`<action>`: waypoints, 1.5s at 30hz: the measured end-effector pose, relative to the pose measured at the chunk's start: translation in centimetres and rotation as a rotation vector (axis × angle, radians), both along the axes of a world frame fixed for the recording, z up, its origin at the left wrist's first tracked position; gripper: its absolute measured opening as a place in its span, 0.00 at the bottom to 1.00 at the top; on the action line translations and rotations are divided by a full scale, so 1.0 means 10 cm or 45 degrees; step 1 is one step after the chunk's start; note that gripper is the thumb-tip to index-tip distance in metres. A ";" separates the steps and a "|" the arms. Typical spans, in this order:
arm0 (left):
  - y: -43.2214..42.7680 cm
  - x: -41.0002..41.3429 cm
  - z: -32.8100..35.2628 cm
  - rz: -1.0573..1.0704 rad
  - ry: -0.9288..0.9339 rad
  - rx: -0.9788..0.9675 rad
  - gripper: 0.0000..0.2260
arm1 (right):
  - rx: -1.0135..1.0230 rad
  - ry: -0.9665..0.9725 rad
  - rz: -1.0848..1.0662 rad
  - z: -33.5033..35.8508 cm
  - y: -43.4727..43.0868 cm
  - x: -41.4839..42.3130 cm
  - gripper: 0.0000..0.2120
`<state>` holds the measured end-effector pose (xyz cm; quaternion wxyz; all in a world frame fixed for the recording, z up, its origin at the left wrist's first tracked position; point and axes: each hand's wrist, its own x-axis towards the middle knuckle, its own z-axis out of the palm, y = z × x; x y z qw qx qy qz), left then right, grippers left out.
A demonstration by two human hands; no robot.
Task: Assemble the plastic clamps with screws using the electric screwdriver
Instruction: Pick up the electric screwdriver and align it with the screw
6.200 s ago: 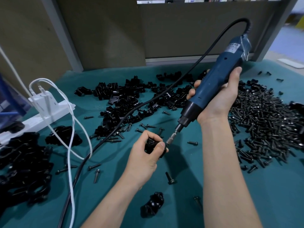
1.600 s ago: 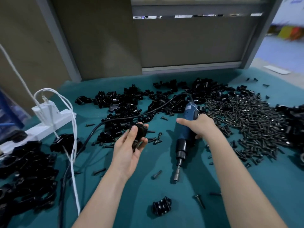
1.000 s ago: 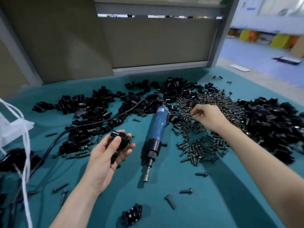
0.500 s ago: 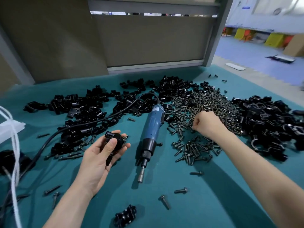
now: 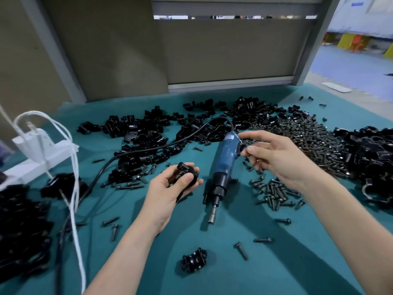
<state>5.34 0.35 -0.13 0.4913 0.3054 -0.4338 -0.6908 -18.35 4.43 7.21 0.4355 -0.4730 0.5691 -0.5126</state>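
Desk [image 5: 223, 277]: R hand [image 5: 278, 158] is leaving screw pile [image 5: 308, 141], fingers half-curled, can't tell if pinching a screw; L hand [image 5: 165, 196] is gripping clamp [image 5: 184, 173], awaiting it.

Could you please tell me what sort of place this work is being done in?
Probably a factory or workshop assembly bench: a teal cloth-covered table heaped with black plastic clamp parts and dark metal screws, with a corded blue electric screwdriver lying on it.
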 end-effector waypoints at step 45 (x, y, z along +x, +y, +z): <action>0.01 0.01 -0.03 0.160 -0.427 -0.369 0.11 | -0.149 0.541 0.063 -0.16 -0.06 1.06 0.10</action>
